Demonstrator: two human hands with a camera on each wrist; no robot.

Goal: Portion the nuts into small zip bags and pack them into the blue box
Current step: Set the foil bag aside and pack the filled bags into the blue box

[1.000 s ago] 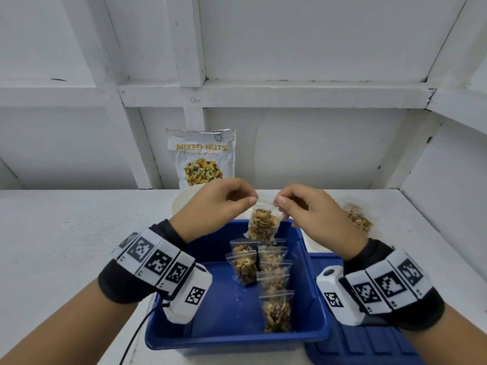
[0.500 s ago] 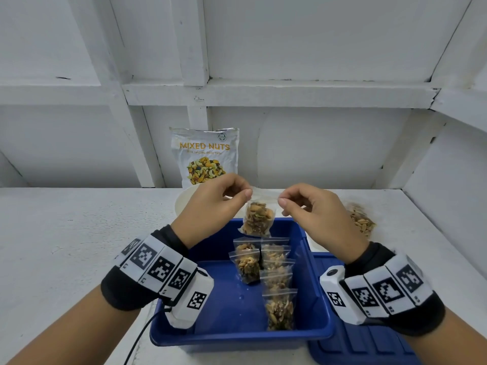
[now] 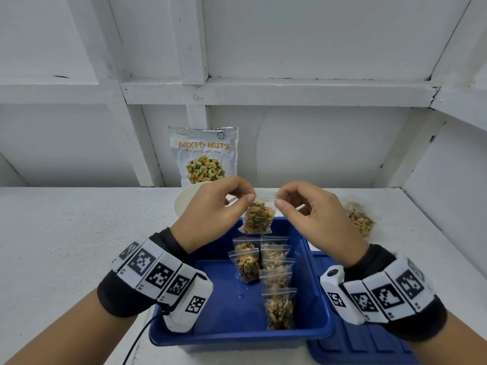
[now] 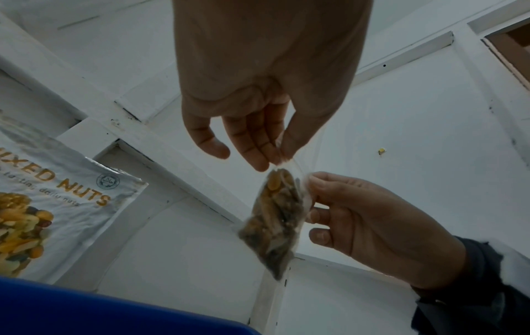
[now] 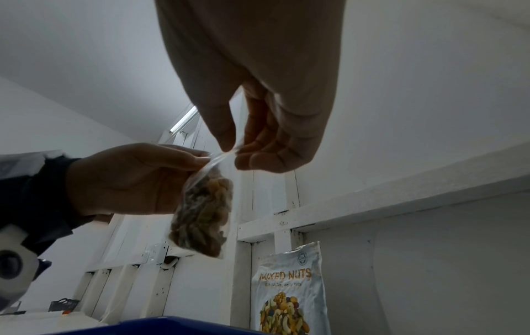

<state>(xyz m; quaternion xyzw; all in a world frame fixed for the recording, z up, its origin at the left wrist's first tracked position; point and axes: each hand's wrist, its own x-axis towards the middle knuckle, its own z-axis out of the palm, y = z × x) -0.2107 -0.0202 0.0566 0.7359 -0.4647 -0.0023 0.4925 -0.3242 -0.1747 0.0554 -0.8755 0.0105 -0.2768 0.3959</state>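
Observation:
A small clear zip bag of nuts [image 3: 257, 218] [image 4: 275, 217] [image 5: 202, 212] hangs in the air above the far end of the blue box [image 3: 226, 301]. My left hand [image 3: 220, 204] [image 4: 266, 145] pinches the left end of its top strip between thumb and fingers. My right hand [image 3: 303, 206] [image 5: 244, 147] pinches the right end of the same strip. Several filled zip bags [image 3: 274, 267] stand in rows inside the box.
A "Mixed Nuts" pouch [image 3: 204, 156] leans against the white back wall. A white bowl [image 3: 184, 204] sits behind my left hand. Another bag of nuts [image 3: 361, 222] lies on the table at the right. The blue lid [image 3: 361, 343] lies right of the box.
Both hands have risen slightly with the bag, keeping their pinch on its top strip. The bag hangs a little higher above the box.

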